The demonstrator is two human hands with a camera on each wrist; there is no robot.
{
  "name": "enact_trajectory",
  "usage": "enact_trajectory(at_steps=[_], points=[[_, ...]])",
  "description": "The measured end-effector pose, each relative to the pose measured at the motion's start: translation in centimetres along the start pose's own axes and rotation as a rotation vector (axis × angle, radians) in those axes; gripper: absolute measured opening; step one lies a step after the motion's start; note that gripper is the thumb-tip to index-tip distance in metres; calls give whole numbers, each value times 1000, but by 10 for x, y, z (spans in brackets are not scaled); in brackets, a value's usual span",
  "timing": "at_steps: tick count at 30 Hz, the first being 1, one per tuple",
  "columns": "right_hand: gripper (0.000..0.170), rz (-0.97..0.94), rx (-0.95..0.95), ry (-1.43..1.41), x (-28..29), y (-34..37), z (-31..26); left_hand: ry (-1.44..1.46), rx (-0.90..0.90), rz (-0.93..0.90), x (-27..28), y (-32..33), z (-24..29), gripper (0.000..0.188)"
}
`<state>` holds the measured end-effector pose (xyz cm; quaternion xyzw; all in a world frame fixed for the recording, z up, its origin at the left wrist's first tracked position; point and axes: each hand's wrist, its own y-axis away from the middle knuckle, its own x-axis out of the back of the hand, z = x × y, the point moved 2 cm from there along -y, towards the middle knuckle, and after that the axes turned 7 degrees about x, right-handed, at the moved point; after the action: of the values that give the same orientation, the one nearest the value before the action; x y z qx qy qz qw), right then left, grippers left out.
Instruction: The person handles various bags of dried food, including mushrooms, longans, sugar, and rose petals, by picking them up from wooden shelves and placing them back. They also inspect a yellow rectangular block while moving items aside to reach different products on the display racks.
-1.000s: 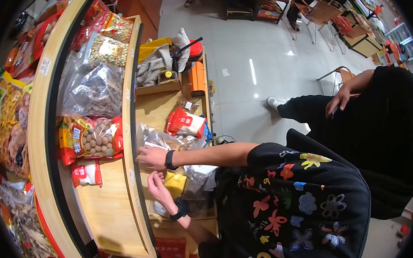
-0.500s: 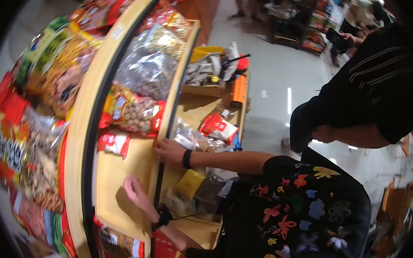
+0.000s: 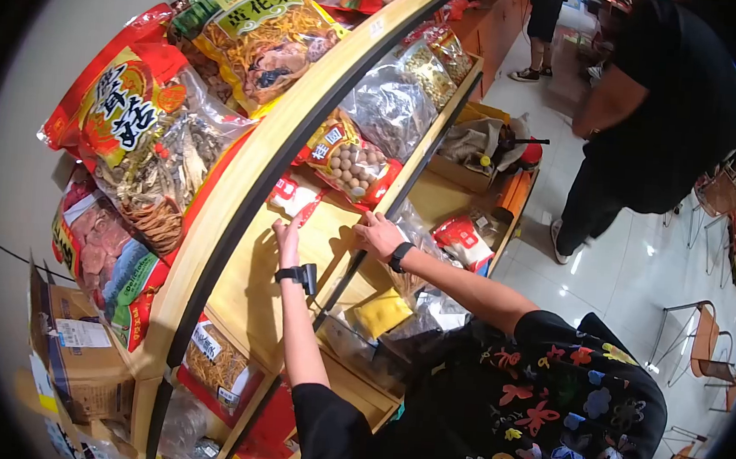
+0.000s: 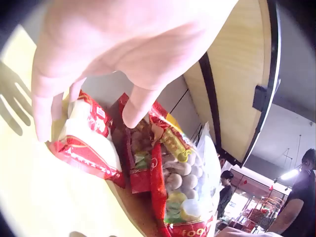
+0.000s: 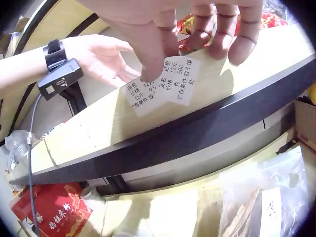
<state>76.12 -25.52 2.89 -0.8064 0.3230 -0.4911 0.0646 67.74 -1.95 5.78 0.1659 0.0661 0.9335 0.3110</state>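
On the middle shelf, my left hand (image 3: 285,239) is at a small red-and-white bag (image 3: 295,197). In the left wrist view the hand (image 4: 116,49) hangs over this bag (image 4: 91,140), fingers at its left side and thumb to its right; contact is unclear. A red bag of round brown dried fruit (image 3: 355,167) lies beside it. My right hand (image 3: 380,236) holds the wooden shelf edge. The right wrist view has its fingers (image 5: 224,42) over the edge and its thumb by two white price labels (image 5: 180,79).
Large bags of dried food (image 3: 148,137) line the higher shelf on the left. Below the right hand lie clear bags, a yellow packet (image 3: 382,313) and another red-and-white bag (image 3: 463,240). A person in black (image 3: 649,121) stands in the aisle near chairs.
My left hand has moved up the middle shelf to the small red-and-white bag. My right hand stays by the shelf edge. The head view has turned toward the left shelves.
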Motion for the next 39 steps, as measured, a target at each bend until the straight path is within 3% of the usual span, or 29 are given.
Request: enact_trajectory(at_steps=[2, 3, 6, 7, 11, 12, 13, 15, 16, 19, 23, 27, 29, 31, 32, 33, 36, 39], points=[[31, -8, 8, 3, -4, -1, 3, 3, -1, 33, -10, -35, -18, 89], [31, 3, 26, -6, -8, -1, 6, 45, 105, 32, -17, -19, 0, 84], [27, 9, -7, -13, -8, -3, 6, 116, 147, -101, -21, -45, -8, 77], [25, 0, -17, -22, -6, -3, 5, 194, 115, 132, -26, -66, -31, 71], [23, 46, -37, -52, -9, -4, 7, 355, 52, 8, -28, -75, -32, 61], [23, 42, -34, -64, -7, -4, 6, 385, -35, 94, -26, -109, -56, 49], [22, 23, -57, -62, -7, -6, 6, 345, -19, 68, -22, -93, -38, 34], [22, 24, -68, -68, -6, -5, 5, 287, 143, 46, -28, -62, -11, 39], [21, 15, -67, -55, -7, -5, 5, 257, 170, 78, -28, -63, -10, 39], [21, 6, -66, -35, -10, -6, 6, 357, 216, -59, -32, -65, -8, 32], [25, -8, -65, -35, -8, -5, 6, 342, 154, -60, -41, -55, -3, 27], [27, 5, -65, -25, -8, -5, 4, 424, 93, -189, -48, -67, -14, 51], [27, -4, -78, -39, -10, -5, 6, 412, -38, -230, -54, -83, -24, 59], [29, 13, -116, -107, -12, -4, 7, 462, -8, -257, -58, -65, -12, 55], [30, 0, -104, -100, -13, -3, 7, 486, 1, -258, -61, -60, -7, 38], [30, 9, -105, -95, -10, -4, 7, 520, -13, -282, -63, -74, -19, 36], [31, -26, -122, -132, -11, -4, 8, 492, 49, -268, -56, -77, -27, 35], [23, 18, -97, -95, -15, -1, 9, 505, 23, -245, -44, -32, 1, 37]])
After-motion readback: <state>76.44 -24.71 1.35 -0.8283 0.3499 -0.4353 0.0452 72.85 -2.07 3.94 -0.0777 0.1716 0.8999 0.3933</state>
